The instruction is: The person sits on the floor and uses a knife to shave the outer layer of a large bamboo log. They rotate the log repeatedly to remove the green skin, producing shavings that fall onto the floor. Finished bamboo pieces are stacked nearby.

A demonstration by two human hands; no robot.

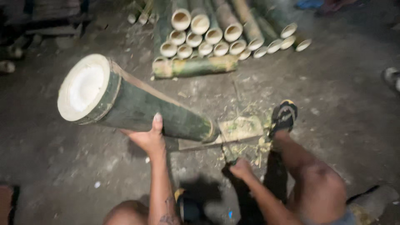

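My left hand (149,137) supports the thick green bamboo section (133,102) from below, thumb up its side. My right hand (240,168) grips the blade handle (230,156).

We see a rough bamboo-working yard: cut bamboo poles (216,33) stacked at top centre, shavings (246,125) littering the bare concrete floor (346,116).
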